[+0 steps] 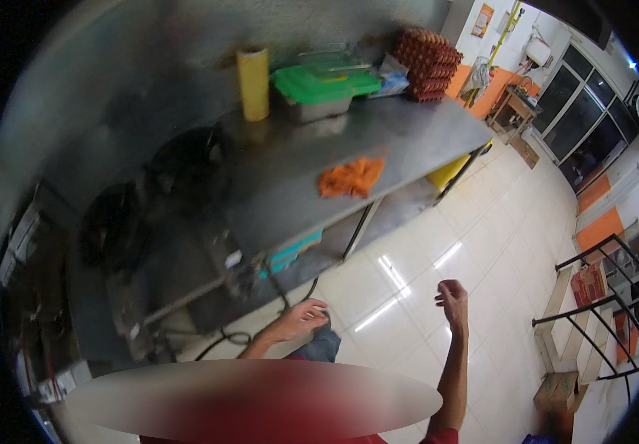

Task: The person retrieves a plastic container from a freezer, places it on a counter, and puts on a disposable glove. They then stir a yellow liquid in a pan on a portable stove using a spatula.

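Note:
My left hand (299,321) hangs in the air by the front of the metal worktable (297,144), its fingers loosely bent and apart with nothing in them. Farther right, over the tiled floor, my right hand (452,302) is held out with fingers half curled; I see nothing in it. On the worktable lies a crumpled orange cloth (352,176), close to the front edge. Behind it stand a metal container with a green lid (325,83), a yellow cylinder (254,83) and a stack of egg trays (427,64). Neither hand touches these.
Dark burners (186,161) occupy the blurred left side, with a black hose (222,337) below. To the right are steps with a black metal railing (591,311) and cardboard boxes (557,391). Shiny floor tiles (497,233) run towards glass doors (580,111).

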The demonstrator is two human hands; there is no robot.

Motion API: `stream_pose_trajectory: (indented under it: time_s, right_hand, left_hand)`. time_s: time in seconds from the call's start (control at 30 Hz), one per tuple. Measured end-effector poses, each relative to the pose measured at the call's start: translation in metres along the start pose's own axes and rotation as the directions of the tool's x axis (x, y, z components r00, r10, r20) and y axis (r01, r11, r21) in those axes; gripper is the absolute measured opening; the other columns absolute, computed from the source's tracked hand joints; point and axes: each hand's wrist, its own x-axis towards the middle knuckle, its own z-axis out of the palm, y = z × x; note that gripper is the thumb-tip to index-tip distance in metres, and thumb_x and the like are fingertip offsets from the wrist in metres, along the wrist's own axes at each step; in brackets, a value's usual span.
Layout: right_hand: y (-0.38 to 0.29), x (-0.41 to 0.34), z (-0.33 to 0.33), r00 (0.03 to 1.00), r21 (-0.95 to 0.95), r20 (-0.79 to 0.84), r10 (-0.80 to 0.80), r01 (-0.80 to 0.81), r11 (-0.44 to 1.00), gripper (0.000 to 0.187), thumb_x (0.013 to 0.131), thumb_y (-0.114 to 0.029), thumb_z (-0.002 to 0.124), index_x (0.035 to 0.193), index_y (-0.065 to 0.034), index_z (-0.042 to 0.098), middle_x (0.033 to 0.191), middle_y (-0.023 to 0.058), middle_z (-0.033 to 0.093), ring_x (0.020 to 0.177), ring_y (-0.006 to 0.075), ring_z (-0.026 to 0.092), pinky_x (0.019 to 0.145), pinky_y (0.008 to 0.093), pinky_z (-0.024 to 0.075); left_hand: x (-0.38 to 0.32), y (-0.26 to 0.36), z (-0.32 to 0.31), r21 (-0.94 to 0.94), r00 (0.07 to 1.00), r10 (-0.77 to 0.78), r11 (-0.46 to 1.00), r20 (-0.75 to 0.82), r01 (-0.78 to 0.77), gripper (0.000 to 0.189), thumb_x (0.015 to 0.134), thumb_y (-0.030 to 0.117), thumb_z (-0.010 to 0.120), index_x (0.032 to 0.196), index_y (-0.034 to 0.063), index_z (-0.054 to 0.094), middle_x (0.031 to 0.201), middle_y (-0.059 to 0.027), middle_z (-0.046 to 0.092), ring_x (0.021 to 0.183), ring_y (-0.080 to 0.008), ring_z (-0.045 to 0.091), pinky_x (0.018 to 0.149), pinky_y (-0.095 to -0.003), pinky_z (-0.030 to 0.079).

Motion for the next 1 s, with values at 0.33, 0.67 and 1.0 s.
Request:
stream_pose_trajectory:
  time_s: [0.33,0.67,1.0]
  right_hand:
    - [-0.173,0.301,-0.016,0.906,-0.197,0.380,-0.184,0.274,0.941,0.028,0.088,-0.025,0.067,0.099,0.0014,0.065,0.081,0.0114,0.068,0.068,0.0164,0.064,0.062,0.0298,0.0511]
    - [-0.320,0.791,0.175,0.564,-0.260,0.407,-0.719,0.826,0.501,0.026,0.082,-0.023,0.066,0.096,-0.0003,0.068,0.091,0.0211,0.067,0.087,0.0339,0.065,0.077,0.0406,0.0510]
    - [-0.366,0.967,0.299,0.676,-0.655,0.701,-0.228,0.736,0.171,0.045,0.083,-0.028,0.065,0.123,-0.0078,0.056,0.129,0.0179,0.056,0.118,0.0348,0.057,0.095,0.0482,0.0490]
  left_hand:
    - [0.273,0.172,-0.039,-0.151,0.987,0.148,0.979,0.055,-0.138,0.036,0.095,0.021,0.060,0.126,0.0052,0.052,0.109,-0.0088,0.063,0.105,-0.0159,0.060,0.094,-0.0307,0.047]
    - [0.457,0.215,-0.054,-0.368,0.540,-0.215,0.910,-0.814,-0.192,0.031,0.092,0.015,0.061,0.120,0.0023,0.057,0.110,-0.0104,0.062,0.106,-0.0198,0.060,0.092,-0.0341,0.049]
    - [0.558,0.267,-0.004,-0.473,0.045,-0.479,0.842,-0.877,-0.260,0.032,0.091,0.018,0.060,0.116,-0.0015,0.058,0.108,-0.0125,0.062,0.101,-0.0213,0.061,0.088,-0.0357,0.051]
